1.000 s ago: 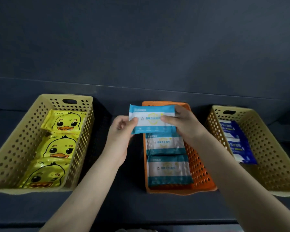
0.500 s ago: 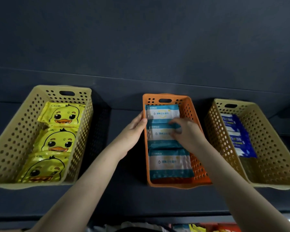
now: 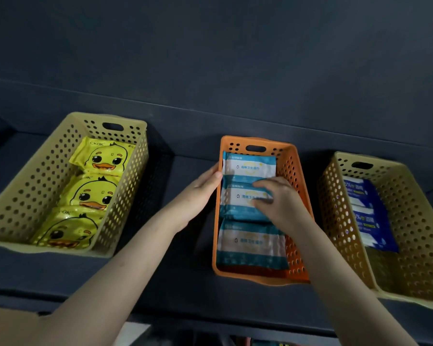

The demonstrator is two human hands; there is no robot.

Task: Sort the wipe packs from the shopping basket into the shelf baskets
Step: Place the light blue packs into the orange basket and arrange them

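L hand [image 3: 200, 189] & R hand [image 3: 281, 204] bare — forearms [image 3: 135, 258] bare too.

A dark, flat shelf [image 3: 180, 283] runs across the view, backed by a dark wall. Three perforated plastic baskets stand directly on it in a row, well apart from one another, each with a handle slot in its far end. A pale yellow basket [image 3: 23, 201] sits at the left, a narrower orange basket [image 3: 295, 176] in the middle, and a second pale yellow basket [image 3: 415, 221] at the right, close to the shelf's front edge.
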